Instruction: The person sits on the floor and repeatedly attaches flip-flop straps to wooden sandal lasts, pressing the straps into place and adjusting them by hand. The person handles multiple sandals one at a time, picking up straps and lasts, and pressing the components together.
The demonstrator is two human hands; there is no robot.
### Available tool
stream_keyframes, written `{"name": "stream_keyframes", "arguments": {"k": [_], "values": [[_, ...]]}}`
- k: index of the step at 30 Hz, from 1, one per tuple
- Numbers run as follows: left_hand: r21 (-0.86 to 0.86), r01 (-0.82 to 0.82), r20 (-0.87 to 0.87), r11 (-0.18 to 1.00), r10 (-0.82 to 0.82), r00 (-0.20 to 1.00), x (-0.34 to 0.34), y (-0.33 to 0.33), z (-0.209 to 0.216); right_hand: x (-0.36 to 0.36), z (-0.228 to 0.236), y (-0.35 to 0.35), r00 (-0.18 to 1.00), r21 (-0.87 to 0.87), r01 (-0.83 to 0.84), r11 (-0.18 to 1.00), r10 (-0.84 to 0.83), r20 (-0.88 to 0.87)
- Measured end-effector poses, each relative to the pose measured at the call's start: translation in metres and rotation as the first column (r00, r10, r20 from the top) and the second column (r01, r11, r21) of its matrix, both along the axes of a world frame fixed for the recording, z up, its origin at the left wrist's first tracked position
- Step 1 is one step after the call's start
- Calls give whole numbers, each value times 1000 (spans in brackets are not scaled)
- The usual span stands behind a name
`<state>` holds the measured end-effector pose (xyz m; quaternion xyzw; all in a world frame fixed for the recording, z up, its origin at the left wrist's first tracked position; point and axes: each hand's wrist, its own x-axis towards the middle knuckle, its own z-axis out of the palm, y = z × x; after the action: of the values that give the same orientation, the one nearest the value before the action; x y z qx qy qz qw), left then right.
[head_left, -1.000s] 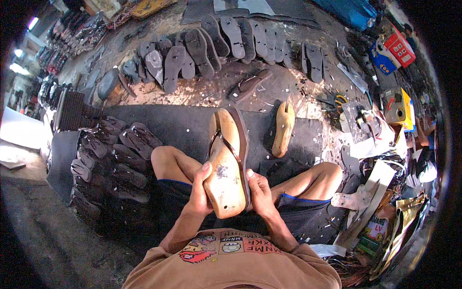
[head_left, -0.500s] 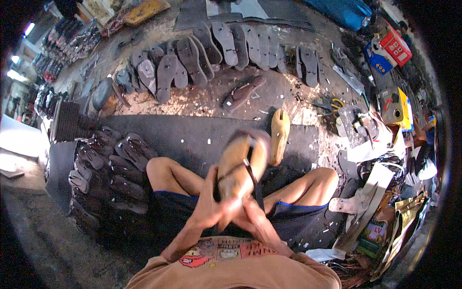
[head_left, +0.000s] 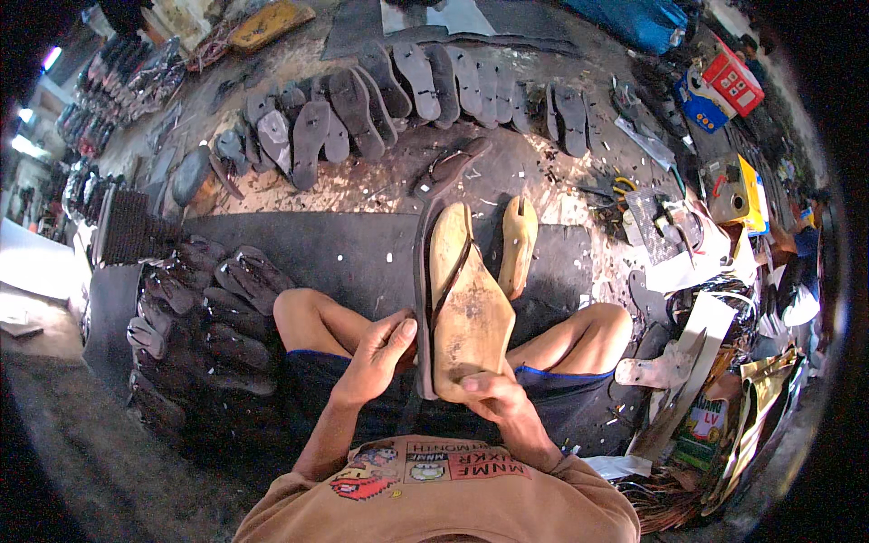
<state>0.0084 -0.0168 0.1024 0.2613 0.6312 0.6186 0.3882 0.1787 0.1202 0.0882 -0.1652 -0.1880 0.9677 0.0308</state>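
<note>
A pale wooden shoe last (head_left: pixel 472 321) stands tilted up in front of me, its surface stained. A dark flip-flop (head_left: pixel 424 299) is fitted on it, the strap across the last's front and the sole along its left side. My right hand (head_left: pixel 496 395) grips the last's heel end, thumb on top. My left hand (head_left: pixel 378 357) is beside the sole's left edge, thumb raised and apart from it; the fingertips reach toward the sole and are partly hidden. Just right of this pair, a second wooden last (head_left: pixel 519 249) lies on the dark mat (head_left: pixel 317 244).
Several grey soles (head_left: pixel 312 136) stand in a row beyond the mat. A finished-looking dark sandal (head_left: pixel 453 167) lies before them. Dark sandals (head_left: pixel 240 344) are piled at left. Yellow-handled scissors (head_left: pixel 623 187), a yellow box (head_left: pixel 747 195) and scraps lie at right.
The last with the flip-flop has turned so its broad wooden face now shows upright. My right hand has shifted to its heel; my left hand has moved off to the sole's left side.
</note>
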Motion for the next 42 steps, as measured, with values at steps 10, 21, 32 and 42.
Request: {"name": "stream_keyframes", "arguments": {"k": [10, 21, 32, 42], "values": [[215, 16, 495, 976, -123, 860, 64, 5, -128, -37, 23, 1, 992, 926, -37, 375, 124, -10], [-142, -582, -742, 801, 302, 598, -65, -66, -182, -52, -25, -57, 998, 817, -27, 576, 67, -14], [-368, -345, -822, 864, -129, 554, -73, -55, 23, -108, 21, 48, 958, 887, 178, -427, -132, -255], [-341, -353, -155, 871, 318, 935, 6, -155, -53, -189, -50, 93, 707, 898, -419, 134, 669, 230]]}}
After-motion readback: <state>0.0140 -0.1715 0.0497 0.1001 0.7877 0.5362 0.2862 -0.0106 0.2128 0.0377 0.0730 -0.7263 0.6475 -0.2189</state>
